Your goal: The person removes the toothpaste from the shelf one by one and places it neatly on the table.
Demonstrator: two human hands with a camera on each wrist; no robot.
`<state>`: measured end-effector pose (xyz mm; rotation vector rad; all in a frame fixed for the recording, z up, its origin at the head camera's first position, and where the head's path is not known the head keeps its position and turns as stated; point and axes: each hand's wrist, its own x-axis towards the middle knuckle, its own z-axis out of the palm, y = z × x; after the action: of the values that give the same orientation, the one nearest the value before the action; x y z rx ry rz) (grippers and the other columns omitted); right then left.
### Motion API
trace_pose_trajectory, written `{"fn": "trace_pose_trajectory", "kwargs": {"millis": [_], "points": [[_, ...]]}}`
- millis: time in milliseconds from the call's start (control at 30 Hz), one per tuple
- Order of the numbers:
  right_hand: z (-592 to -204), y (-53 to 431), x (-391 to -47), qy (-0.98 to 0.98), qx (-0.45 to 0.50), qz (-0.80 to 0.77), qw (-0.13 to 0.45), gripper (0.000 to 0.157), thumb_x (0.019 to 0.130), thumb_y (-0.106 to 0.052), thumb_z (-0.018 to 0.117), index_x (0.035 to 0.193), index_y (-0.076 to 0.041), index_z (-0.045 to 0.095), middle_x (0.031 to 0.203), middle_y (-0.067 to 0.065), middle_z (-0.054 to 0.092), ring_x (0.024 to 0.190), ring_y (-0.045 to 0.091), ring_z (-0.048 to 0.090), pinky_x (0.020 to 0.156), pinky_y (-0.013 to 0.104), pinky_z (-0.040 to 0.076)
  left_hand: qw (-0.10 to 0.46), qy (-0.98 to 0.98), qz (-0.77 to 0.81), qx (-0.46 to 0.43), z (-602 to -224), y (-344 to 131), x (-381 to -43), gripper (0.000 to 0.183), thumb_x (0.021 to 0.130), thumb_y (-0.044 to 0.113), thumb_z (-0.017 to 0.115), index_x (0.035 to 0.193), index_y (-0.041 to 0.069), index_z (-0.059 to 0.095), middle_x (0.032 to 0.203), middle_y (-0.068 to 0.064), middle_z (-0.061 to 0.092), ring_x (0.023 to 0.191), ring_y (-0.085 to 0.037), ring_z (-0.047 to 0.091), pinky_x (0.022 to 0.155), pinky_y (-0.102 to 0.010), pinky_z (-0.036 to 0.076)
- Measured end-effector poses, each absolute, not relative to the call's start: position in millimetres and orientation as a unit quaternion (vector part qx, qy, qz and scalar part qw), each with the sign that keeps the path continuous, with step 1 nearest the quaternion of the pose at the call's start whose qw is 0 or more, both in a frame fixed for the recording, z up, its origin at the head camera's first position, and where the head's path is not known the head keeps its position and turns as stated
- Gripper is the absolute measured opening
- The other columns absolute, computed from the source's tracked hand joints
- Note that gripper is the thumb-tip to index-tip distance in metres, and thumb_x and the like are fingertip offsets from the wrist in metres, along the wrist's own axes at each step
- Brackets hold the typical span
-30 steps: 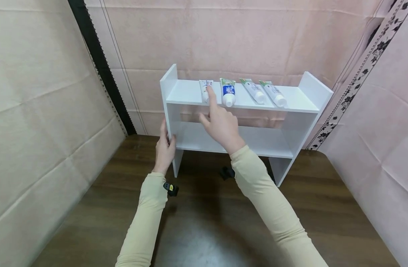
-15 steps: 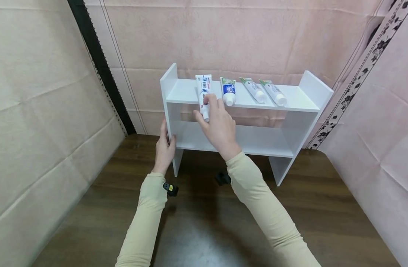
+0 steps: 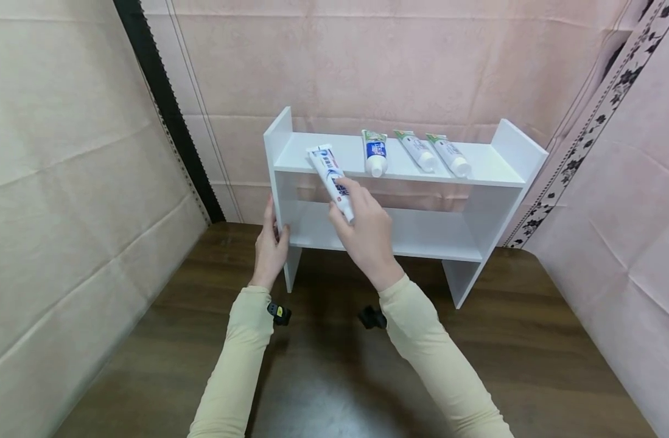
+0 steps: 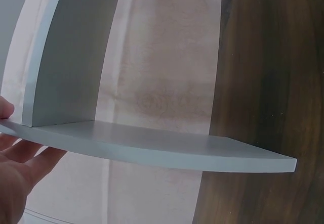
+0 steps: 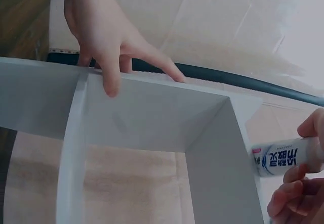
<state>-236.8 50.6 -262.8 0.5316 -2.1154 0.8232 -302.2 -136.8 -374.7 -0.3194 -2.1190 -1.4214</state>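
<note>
My right hand pinches a white toothpaste tube near its cap end, between thumb and fingers. The tube tilts, its flat end up and left, overlapping the top board of a small white shelf in the head view. Blue print shows on this tube in the right wrist view. At the shelf's left side, my left hand grips the side panel; its thumb lies on the inner face and its fingers are outside, as the left hand shows in the right wrist view.
Three more toothpaste tubes lie on the top board: a blue-labelled tube, a white tube and another white tube at the right. The shelf stands on a dark wooden table, with pale cloth hanging behind and on both sides.
My right hand has taken hold of the leftmost toothpaste tube, drawn it toward me off the top board and tilted it. My left hand stays on the side panel.
</note>
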Motion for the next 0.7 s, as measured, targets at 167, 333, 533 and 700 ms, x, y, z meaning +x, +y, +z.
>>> {"fn": "trace_pose_trajectory", "kwargs": {"millis": [167, 333, 533, 700], "points": [[-268.0, 61.0, -217.5, -0.802, 0.22, 0.381, 0.404, 0.032, 0.085, -0.024, 0.054, 0.116, -0.015, 0.056, 0.111, 0.002, 0.063, 0.076, 0.013, 0.055, 0.057, 0.024, 0.044, 0.281, -0.793, -0.527, -0.122, -362.7, -132.1, -287.9, 0.07, 0.092, 0.004, 0.043, 0.143, 0.036, 0.008, 0.136, -0.023, 0.038, 0.113, -0.042, 0.049, 0.08, -0.057, 0.046], [-271.4, 71.7, -195.3, -0.793, 0.23, 0.395, 0.404, 0.03, 0.085, -0.021, 0.054, 0.114, -0.013, 0.057, 0.107, 0.004, 0.064, 0.076, 0.013, 0.057, 0.056, 0.024, 0.046, 0.285, -0.793, -0.526, -0.12, -367.0, -134.2, -292.7, 0.069, 0.092, 0.005, 0.043, 0.142, 0.037, 0.008, 0.134, -0.021, 0.04, 0.11, -0.04, 0.052, 0.079, -0.055, 0.047], [-281.4, 77.9, -175.3, -0.801, 0.22, 0.395, 0.393, 0.028, 0.085, -0.019, 0.054, 0.112, -0.014, 0.059, 0.101, 0.004, 0.065, 0.068, 0.01, 0.054, 0.049, 0.021, 0.041, 0.284, -0.793, -0.527, -0.117, -383.2, -141.3, -311.1, 0.067, 0.092, 0.012, 0.045, 0.141, 0.041, 0.009, 0.136, -0.016, 0.039, 0.112, -0.037, 0.052, 0.08, -0.054, 0.048], [-302.2, 79.3, -172.0, -0.825, 0.211, 0.385, 0.357, 0.025, 0.084, -0.019, 0.054, 0.108, -0.014, 0.06, 0.092, 0.001, 0.065, 0.059, 0.009, 0.047, 0.046, 0.019, 0.036, 0.289, -0.793, -0.523, -0.117, -387.8, -140.6, -313.6, 0.066, 0.093, 0.016, 0.043, 0.14, 0.045, 0.008, 0.133, -0.015, 0.042, 0.111, -0.034, 0.054, 0.08, -0.051, 0.049]]}}
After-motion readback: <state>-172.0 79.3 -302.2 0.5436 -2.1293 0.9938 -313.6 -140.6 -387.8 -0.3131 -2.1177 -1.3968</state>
